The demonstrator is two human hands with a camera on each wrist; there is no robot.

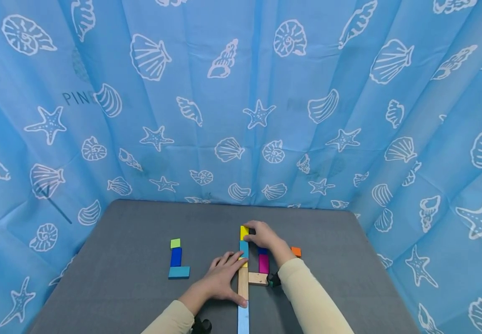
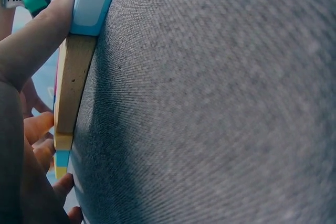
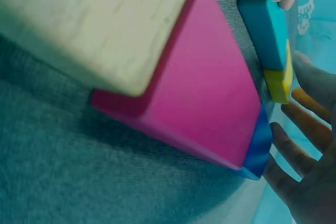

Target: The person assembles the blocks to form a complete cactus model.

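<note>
Two hands (image 1: 220, 279), twelve visible blocks (image 1: 264, 263)

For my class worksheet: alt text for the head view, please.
A person's left hand touches a straight row of rectangular painted and plain wooden blocks on grey fabric, the right hand at its far end; more blocks lie either side.

We see bright, even light on curtain (image 1: 257, 88), tabletop (image 1: 207, 222) duller. Left wrist view: we note dark shadow along wooden plank (image 2: 76, 87), tabletop blurring toward right edge. Right wrist view: we get teal cast, nearest pale block (image 3: 100, 19) blurred.
</note>
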